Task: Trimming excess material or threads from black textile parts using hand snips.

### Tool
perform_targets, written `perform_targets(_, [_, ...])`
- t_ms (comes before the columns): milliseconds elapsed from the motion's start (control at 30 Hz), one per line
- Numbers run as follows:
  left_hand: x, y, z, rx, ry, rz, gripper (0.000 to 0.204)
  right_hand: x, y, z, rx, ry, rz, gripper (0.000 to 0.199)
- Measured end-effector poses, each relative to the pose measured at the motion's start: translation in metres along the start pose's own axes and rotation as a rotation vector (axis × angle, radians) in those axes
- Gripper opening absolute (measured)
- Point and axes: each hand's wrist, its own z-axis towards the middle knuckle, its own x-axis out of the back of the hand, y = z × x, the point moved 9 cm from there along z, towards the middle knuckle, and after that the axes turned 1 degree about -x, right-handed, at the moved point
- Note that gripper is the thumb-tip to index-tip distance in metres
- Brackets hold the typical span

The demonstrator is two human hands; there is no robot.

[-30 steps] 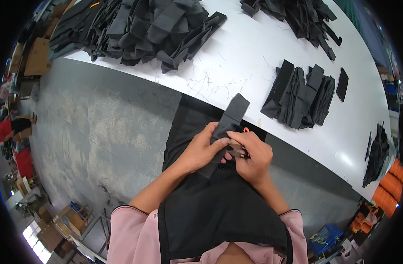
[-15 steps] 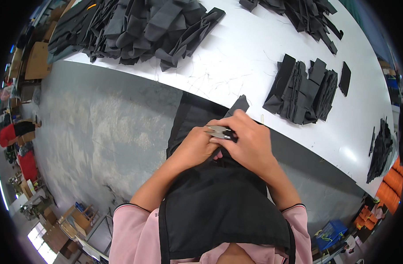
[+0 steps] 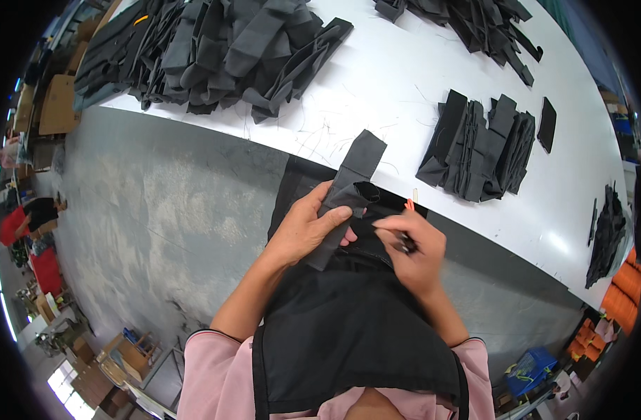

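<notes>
My left hand [image 3: 308,227] grips a folded dark grey fabric strip [image 3: 362,155] between thumb and fingers. Its upper end reaches over the table edge, and a looped dark opening shows near my fingertips. Just to the right, my right hand [image 3: 420,253] is closed around thread snips [image 3: 407,243], apart from the strip. Only a black part of the snips and an orange tip show; motion blurs the rest. Both hands are above the black apron [image 3: 348,329] on my front.
Across the white table [image 3: 376,84] lie a large heap of dark fabric pieces [image 3: 215,56], a neater stack of strips [image 3: 478,147], another pile [image 3: 467,28] and a bundle [image 3: 606,238] at the right. Loose threads litter the tabletop. A blue crate [image 3: 529,371] stands below right.
My hands have moved apart: the right hand with the snips has gone right and down. The strip in my left hand now shows much more of its length, and the snips' blades no longer show.
</notes>
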Motion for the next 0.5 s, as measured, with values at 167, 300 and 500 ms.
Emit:
perform_targets(167, [-0.006, 0.0, -0.002, 0.006, -0.043, 0.047, 0.043, -0.027, 0.032, 0.011, -0.135, -0.107, 0.071, 0.021])
perform_targets(300, [-0.011, 0.009, -0.007, -0.022, -0.09, 0.142, 0.045, -0.028, 0.022, 0.015, -0.062, -0.1, -0.02, 0.024])
perform_targets(500, [-0.008, 0.01, -0.007, 0.02, -0.2, 0.251, 0.047, -0.024, 0.006, 0.029, 0.048, -0.228, -0.16, 0.03])
